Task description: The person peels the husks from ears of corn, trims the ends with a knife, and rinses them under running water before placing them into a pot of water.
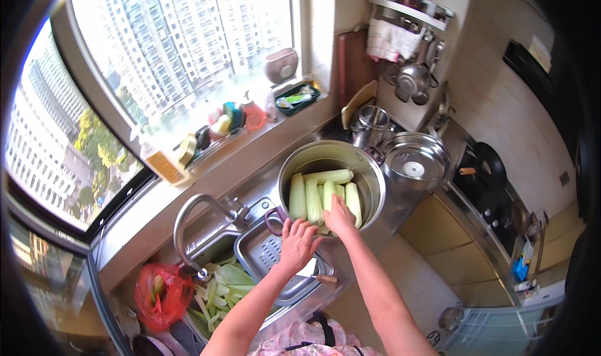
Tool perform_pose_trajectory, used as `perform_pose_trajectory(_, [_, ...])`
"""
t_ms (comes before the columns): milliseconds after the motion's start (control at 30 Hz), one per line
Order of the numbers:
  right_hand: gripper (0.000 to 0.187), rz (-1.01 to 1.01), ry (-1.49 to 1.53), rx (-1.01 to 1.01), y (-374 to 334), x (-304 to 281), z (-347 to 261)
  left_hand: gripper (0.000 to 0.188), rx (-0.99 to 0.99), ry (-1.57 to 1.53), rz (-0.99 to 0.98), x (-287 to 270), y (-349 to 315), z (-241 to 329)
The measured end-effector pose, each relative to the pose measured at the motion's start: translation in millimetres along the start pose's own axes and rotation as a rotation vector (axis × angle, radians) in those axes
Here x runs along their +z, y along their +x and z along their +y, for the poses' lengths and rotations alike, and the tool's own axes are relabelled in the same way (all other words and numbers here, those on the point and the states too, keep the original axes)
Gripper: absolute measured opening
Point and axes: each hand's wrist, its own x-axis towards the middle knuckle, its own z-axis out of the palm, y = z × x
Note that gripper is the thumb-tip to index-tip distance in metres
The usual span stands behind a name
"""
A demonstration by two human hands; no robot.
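A large steel pot (374, 174) stands on the counter beside the sink. Several ears of corn (297, 196) in pale green inner husks lie in it, most of them side by side and one across behind. My right hand (339, 217) reaches over the near rim, its fingers closed round one ear of corn (328, 196); the fingertips are partly hidden. My left hand (297, 246) rests at the pot's near left rim, next to its purple handle (273, 221), with the fingers stretched out and nothing held.
A perforated steel tray (250, 246) sits over the sink, with a wooden-handled knife (326, 279) on it. Stripped husks (228, 284) fill the sink below the curved faucet (181, 221). A red plastic bag (164, 296) lies to the left; a steel steamer (416, 159) stands right of the pot.
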Motion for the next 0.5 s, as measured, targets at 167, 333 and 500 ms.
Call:
perform_pose_trajectory(167, [0.039, 0.232, 0.223, -0.458, -72.9, -9.2, -57.6, 0.039, -0.113, -0.070, 0.067, -38.6, -33.8, -8.7])
perform_pose_trajectory(333, [0.032, 0.049, 0.325, -0.721, -137.9, 67.8, -99.1, 0.030, -0.326, -0.052, 0.145, -72.1, -135.1, -63.3])
perform_pose_trajectory(500, [0.032, -0.052, 0.332, -0.760, -162.4, 97.1, -126.7, 0.026, -0.475, -0.037, 0.169, -101.5, -191.2, -86.0])
